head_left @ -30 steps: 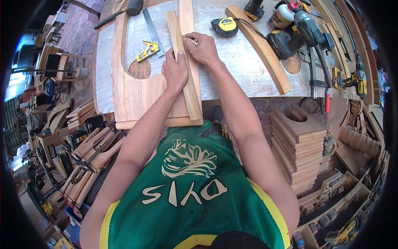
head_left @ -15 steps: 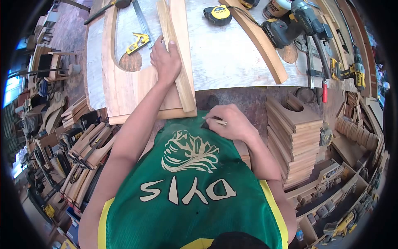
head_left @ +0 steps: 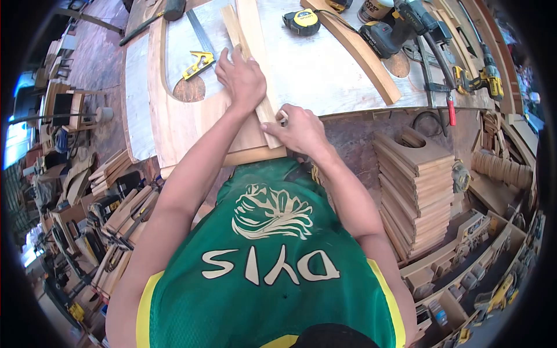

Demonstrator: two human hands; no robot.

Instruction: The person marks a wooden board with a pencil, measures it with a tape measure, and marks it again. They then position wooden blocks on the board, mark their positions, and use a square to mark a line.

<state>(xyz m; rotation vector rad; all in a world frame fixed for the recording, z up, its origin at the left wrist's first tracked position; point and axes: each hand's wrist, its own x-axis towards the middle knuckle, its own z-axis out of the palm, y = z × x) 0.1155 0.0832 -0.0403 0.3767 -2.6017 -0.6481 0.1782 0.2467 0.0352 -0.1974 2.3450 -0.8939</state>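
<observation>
A narrow wooden strip (head_left: 234,28) lies lengthwise over a pale wooden panel (head_left: 194,124) with a rounded cutout. My left hand (head_left: 242,82) is at the middle of the strip, thumb and fingers curled about it. Near the strip's close end is my right hand (head_left: 301,132), its thumb and fingertips against the strip. A thin pencil (head_left: 284,118) is tucked in the right hand, mostly hidden by the fingers. Just left of my left hand, a combination square (head_left: 199,62) with a yellow head rests inside the cutout.
On the workbench (head_left: 301,72) are a tape measure (head_left: 304,22), a curved wooden piece (head_left: 362,55), a cordless tool (head_left: 380,39) and a drill (head_left: 492,81). A mallet (head_left: 173,8) lies at far left. Stacked wooden panels (head_left: 415,191) stand to the right, below bench height.
My right hand has moved up from beside my shirt to the strip's near end, carrying the pencil. My left hand has shifted slightly right, and the view has moved a little.
</observation>
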